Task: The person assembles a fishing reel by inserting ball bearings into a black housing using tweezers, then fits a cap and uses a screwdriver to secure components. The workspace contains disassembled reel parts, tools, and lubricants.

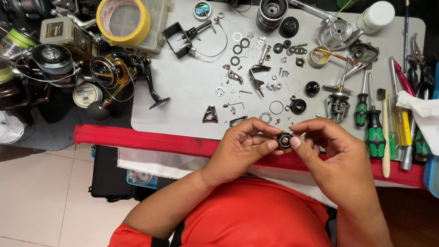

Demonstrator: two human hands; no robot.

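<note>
Left hand and right hand pinch a black ring — above grey mat.

- Two hands, left hand and right hand, at six o'clock
- One yellow tape roll, eleven o'clock
- Two green-handled screwdrivers, three o'clock
- One white bottle, one o'clock
</note>
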